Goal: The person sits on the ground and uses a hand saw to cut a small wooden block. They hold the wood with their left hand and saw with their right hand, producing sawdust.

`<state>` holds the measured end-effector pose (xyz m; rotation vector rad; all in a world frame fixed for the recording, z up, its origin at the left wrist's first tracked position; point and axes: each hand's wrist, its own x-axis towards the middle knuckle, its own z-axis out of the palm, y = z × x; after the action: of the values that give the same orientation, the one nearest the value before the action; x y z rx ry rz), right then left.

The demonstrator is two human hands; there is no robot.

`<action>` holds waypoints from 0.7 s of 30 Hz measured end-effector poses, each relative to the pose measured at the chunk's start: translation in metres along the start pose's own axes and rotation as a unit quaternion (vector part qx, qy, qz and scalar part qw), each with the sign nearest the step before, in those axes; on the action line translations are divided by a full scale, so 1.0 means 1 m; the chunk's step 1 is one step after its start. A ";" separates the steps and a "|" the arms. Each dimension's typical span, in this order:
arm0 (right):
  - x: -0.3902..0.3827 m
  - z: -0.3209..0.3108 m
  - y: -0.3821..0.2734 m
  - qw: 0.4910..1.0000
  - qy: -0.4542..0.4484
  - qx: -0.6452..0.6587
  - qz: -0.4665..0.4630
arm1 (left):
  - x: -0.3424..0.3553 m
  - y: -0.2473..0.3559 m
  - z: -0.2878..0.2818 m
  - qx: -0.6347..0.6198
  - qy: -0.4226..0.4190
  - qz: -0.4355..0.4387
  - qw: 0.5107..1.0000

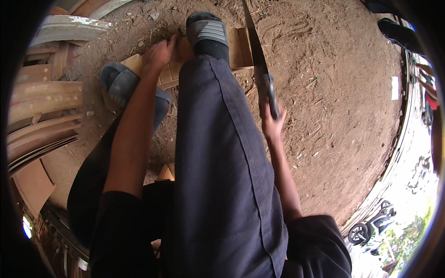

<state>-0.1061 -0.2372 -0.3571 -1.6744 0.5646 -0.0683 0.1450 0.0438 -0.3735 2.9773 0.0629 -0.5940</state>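
My right hand (272, 118) is closed round the dark handle of a hand saw (257, 51). The long blade points away from me and lies against the right end of a light wooden board (239, 48). Cross lines run over the board, which rests low above the dirt. My left hand (160, 54) presses on the board left of my leg, its fingers partly spread and stretched toward the far edge. A grey slide sandal (207, 31) on my foot stands on the board between both hands. The other sandal (121, 83) is by the board's left end.
Stacked wood pieces and curved planks (46, 97) stand along the left. Brown dirt ground (333, 102) with small scraps spreads to the right. A parked motorcycle (366, 229) is at the lower right. Another person's arm (426, 76) shows at the right rim.
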 end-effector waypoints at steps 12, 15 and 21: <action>-0.061 -0.022 0.023 0.993 -0.028 -0.057 -0.096 | 0.006 -0.025 0.003 0.016 -0.005 -0.024 1.000; 0.007 0.005 -0.003 0.999 0.020 0.026 0.010 | 0.008 -0.009 0.007 0.000 -0.014 -0.002 1.000; -0.083 -0.038 0.038 0.996 -0.013 -0.078 -0.044 | 0.006 -0.022 0.007 0.006 -0.024 -0.034 0.999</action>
<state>-0.2047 -0.2416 -0.3633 -1.8496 0.4871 -0.0678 0.1465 0.0649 -0.3843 2.9819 0.1574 -0.6754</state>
